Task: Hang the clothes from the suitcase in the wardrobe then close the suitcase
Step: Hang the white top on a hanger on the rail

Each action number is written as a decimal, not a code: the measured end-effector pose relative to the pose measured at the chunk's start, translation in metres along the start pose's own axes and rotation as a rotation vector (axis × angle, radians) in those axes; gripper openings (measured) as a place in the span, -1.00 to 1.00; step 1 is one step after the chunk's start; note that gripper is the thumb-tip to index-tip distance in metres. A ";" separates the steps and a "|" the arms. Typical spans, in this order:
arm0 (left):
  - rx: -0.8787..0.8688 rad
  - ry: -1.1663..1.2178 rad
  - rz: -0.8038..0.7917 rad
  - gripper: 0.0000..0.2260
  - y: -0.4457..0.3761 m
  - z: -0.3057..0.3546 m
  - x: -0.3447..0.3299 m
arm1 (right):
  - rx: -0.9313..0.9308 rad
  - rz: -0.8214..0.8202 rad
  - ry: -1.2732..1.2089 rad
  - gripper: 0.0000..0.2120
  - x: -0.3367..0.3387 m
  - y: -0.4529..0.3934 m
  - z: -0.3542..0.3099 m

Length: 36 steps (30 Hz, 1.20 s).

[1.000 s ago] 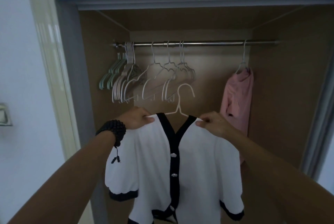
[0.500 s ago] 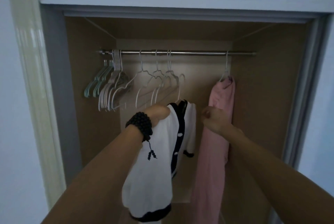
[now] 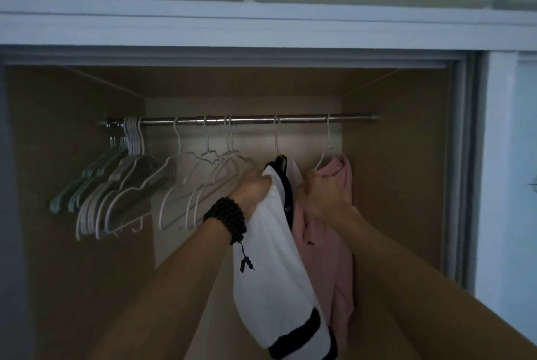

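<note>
— What are the hands doing?

— The left hand (image 3: 253,189), with the beaded bracelet (image 3: 226,218) on its wrist, grips the near shoulder of the white cardigan (image 3: 271,249), fingers curled into the cloth. The right hand (image 3: 324,195) is raised just beside it, against the pink top (image 3: 334,246); its fingers look curled, but whether they pinch cloth I cannot tell.

— What has changed?

— A second ago the cardigan was held out flat between both hands, well below the rail. Half a second ago it was turned edge-on and lifted. Now the hook of its hanger (image 3: 276,138) sits over the rail (image 3: 241,120), between the bare hangers (image 3: 203,185) on the left and the pink top's hanger on the right. The head has tipped up too, so the upper cupboards show.

— So this garment is hung?

— I judge it is as good as hung: the hook is on and the cardigan hangs down from it, its black-trimmed sleeve at the bottom of the view. What remains is to let go, perhaps straighten it.

— And the arms?

— Both forearms reach up and forward into the wardrobe (image 3: 392,185), the left one nearly straight, the right coming in from lower right.

— The suitcase?

— Not in view, so I cannot say what is left in it; it has yet to be closed.
</note>
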<state>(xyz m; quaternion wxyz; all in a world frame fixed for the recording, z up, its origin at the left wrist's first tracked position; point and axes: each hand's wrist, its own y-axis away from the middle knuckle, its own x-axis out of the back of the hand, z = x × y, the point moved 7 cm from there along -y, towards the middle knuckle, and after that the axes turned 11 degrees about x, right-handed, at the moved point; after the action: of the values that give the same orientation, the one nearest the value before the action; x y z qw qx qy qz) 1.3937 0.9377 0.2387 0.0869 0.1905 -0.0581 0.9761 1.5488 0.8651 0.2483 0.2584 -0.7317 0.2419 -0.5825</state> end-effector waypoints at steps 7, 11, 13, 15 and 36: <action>-0.122 0.040 0.068 -0.65 -0.042 0.037 -0.044 | 0.193 -0.021 -0.142 -0.67 -0.010 -0.030 0.024; -0.166 0.009 0.109 -0.68 -0.055 0.053 -0.050 | 0.133 -0.133 -0.103 -0.69 -0.014 -0.044 0.040; -0.172 -0.016 0.122 -0.67 -0.063 0.059 -0.050 | 0.078 -0.140 -0.126 -0.72 -0.010 -0.048 0.054; -0.170 -0.017 0.117 -0.64 -0.073 0.061 -0.051 | 0.035 -0.087 -0.124 -0.76 0.000 -0.051 0.071; -0.291 -0.039 -0.086 -0.76 -0.063 0.052 -0.174 | -0.182 0.173 -0.178 -0.71 0.041 -0.008 0.188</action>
<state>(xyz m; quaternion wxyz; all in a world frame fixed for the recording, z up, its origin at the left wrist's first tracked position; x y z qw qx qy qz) 1.5831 0.9657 0.2250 0.1541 0.1972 -0.1926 0.9488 1.7414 0.8622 0.2485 0.2609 -0.7771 0.3320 -0.4667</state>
